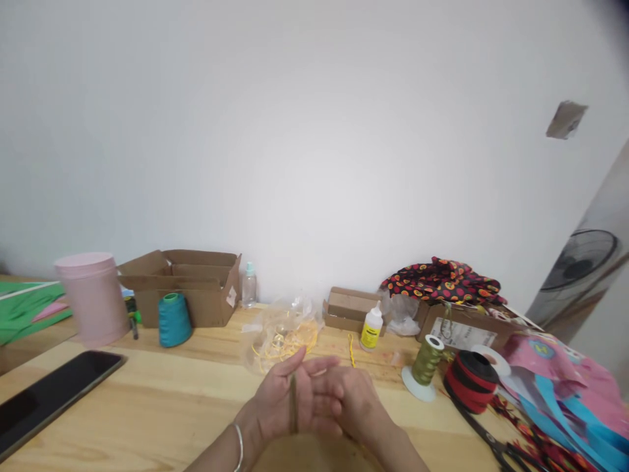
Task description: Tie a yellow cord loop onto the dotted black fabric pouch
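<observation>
My left hand [285, 400] is held palm up above the wooden table, its fingers stretched out. A band of olive-green thread [293, 403] loops around its palm. Close against the left fingers is my right hand [356, 403], with its fingers curled closed; whatever is in them is hidden. A spool of olive-green thread [426, 362] on a white base stands to the right of my hands. Behind them lies a clear plastic bag [282, 328] with yellow cord.
At left are a phone [59, 393], a pink canister [93, 298], a teal thread cone [173, 320] and a cardboard box [189, 295]. A glue bottle [372, 328] stands behind. Red-and-black roll [472, 380], scissors [496, 449] and pink fabric [565, 377] crowd the right.
</observation>
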Action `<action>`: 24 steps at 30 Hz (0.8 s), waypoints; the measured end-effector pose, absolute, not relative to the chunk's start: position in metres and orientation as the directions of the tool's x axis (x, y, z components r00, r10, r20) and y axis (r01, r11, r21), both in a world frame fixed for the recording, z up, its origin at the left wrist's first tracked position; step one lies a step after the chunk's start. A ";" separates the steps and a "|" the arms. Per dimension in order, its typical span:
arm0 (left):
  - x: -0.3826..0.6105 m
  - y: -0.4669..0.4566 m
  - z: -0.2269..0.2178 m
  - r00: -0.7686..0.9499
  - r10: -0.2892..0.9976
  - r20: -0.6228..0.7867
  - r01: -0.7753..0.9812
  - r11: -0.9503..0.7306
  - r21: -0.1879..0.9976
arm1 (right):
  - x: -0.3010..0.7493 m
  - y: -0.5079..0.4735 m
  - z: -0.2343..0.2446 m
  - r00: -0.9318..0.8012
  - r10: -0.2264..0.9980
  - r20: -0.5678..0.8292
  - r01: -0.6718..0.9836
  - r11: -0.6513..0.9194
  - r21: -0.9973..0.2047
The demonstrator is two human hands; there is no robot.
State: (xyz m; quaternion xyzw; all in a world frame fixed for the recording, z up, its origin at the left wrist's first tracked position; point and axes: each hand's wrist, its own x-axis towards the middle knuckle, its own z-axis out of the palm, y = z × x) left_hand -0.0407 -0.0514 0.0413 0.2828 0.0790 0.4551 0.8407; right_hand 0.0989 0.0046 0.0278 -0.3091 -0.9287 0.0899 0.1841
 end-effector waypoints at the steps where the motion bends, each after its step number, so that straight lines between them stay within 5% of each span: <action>1: -0.043 -0.050 0.042 0.542 0.828 0.146 -0.756 0.404 0.515 | 0.100 0.006 0.030 -0.735 0.606 0.304 0.553 0.795 -0.248; 8: -0.045 -0.050 0.042 0.536 0.812 0.233 -0.803 0.405 0.438 | 0.146 0.037 0.083 -0.579 0.516 0.632 0.704 0.707 0.067; 12: -0.046 -0.050 0.039 0.504 0.799 0.328 -0.851 0.393 0.350 | 0.179 0.063 0.113 -0.528 0.586 0.614 0.793 0.600 0.108; 15: -0.050 -0.049 0.037 0.477 0.769 0.425 -0.878 0.398 0.266 | 0.205 0.084 0.135 -0.456 0.718 0.526 0.848 0.530 0.011; 22: -0.052 -0.048 0.034 0.512 0.701 0.497 -0.859 0.435 0.271 | 0.248 0.104 0.224 -0.230 0.800 0.555 0.911 0.378 -0.167; 24: -0.051 -0.047 0.034 0.504 0.705 0.498 -0.863 0.432 0.262 | 0.249 0.094 0.254 -0.123 0.813 0.569 0.851 0.381 -0.361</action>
